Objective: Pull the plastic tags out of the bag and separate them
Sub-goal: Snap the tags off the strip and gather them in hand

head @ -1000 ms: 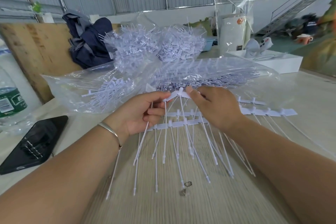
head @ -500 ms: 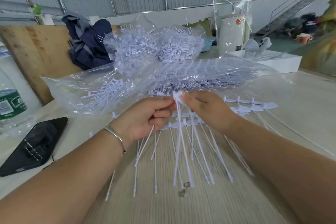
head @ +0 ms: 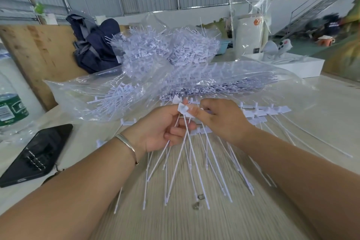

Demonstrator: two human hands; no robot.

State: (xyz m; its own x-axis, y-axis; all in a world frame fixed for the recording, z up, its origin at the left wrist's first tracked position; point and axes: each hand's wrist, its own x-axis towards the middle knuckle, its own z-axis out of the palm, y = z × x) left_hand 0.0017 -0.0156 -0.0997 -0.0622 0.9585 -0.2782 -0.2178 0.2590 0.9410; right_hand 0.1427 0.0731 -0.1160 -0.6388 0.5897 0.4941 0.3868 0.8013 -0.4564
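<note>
A clear plastic bag (head: 224, 76) full of white plastic tags lies across the table's middle. In front of it, strips of joined tags (head: 261, 112) lie fanned on the table, their long thin tails pointing toward me. My left hand (head: 161, 128) grips a bunch of tags (head: 183, 110) by their flat heads, with the tails hanging down. My right hand (head: 224, 121) pinches the same tag heads from the right, thumb against my left fingers. A second heap of loose tags (head: 167, 48) sits behind the bag.
A black phone (head: 37, 154) lies at the left. A water bottle (head: 9, 105) stands at the far left edge. Behind are a wooden board (head: 39, 52), a dark backpack (head: 95, 46), a white box (head: 288, 62) and a tall clear bag (head: 251, 25).
Both hands have drawn together over the tag heads and lifted them slightly. The spread strip is now gathered into a bunch in my left hand.
</note>
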